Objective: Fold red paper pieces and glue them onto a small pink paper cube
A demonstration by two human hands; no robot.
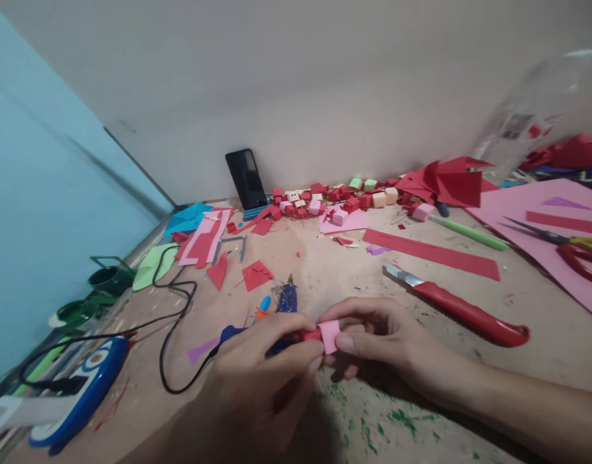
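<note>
Pinching pink-red paper (329,337) above table (325,264) btwn fingertips (345,342) of L hand (269,364) & R hand (393,338), w/ bottle label (521,126) too blurry to read, glue gun (289,299) partly behind L hand, knife (465,310) nr R.

The one view looks from the wearer's head, close over the tabletop (325,267) in front of the phone (246,179), forward and down, facing the pale wall (315,96) behind the phone.

Small red paper piece (313,336), partly hidden | and there's the pink rectangular paper (330,336), touching it | pinched between left hand (264,357) and right hand (390,335)!
</note>
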